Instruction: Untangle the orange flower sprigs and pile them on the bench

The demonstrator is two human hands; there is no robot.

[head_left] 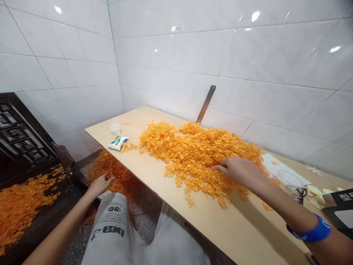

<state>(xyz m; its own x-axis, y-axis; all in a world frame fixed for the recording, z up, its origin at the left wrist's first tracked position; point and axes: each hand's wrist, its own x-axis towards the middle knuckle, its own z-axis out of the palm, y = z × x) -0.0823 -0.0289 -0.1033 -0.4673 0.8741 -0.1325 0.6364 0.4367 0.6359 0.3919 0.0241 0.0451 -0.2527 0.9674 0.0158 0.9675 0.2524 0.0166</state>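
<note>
A wide heap of orange, plastic-looking flower sprigs (193,151) covers the middle of the pale table. Over its right part reaches my right hand (235,170), thumb stretched out and apart from the bent fingers, touching or just above the sprigs. Nothing shows clearly in its grasp. My left hand (99,186) hangs lower, beside the table edge and above my knee, with thumb and finger apart and no object seen in it. Past it, on the floor, lies a darker orange tangle of thin stems (116,171). Some fingertips of both hands are hidden.
On the table (165,191) stand a small white cup (115,128) and a blue-white packet (118,142). A metal strip (206,105) leans on the tiled wall. White paper (284,169) and a black box (340,208) lie right. More orange pieces (24,202) cover the dark bench.
</note>
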